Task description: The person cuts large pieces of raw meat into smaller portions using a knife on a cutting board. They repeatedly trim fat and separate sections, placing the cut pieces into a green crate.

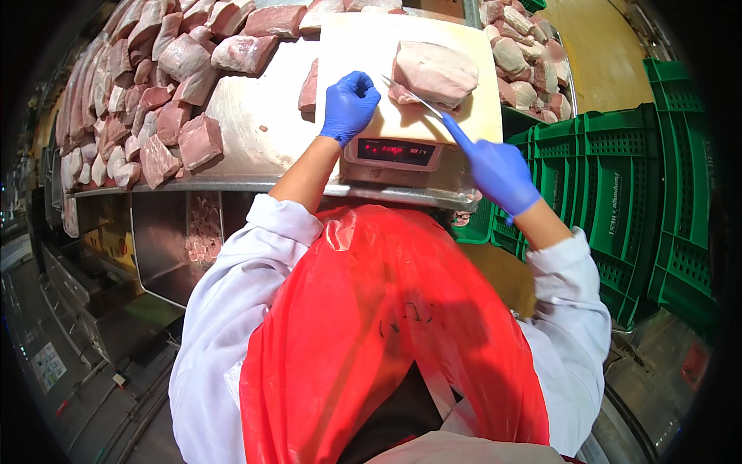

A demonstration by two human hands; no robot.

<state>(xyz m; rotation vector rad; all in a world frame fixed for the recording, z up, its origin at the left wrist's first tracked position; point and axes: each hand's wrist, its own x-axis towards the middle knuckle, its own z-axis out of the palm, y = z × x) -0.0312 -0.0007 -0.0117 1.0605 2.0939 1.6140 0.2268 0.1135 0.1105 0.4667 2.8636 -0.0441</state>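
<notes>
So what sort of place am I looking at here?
Most likely a meat-cutting room: raw meat pieces are heaped on a work table, the person's gloved right hand holds a knife, and green plastic crates stand at the right.

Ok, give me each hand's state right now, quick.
Left hand: curled closed; whether it holds anything cannot be told.
Right hand: closed, holding a blue-handled knife.

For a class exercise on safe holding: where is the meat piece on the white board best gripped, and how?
The meat piece is probably best gripped at its far edge, with the left hand coming from the far left: the knife crosses its near-left corner, while the broad far side lies clear.
</notes>
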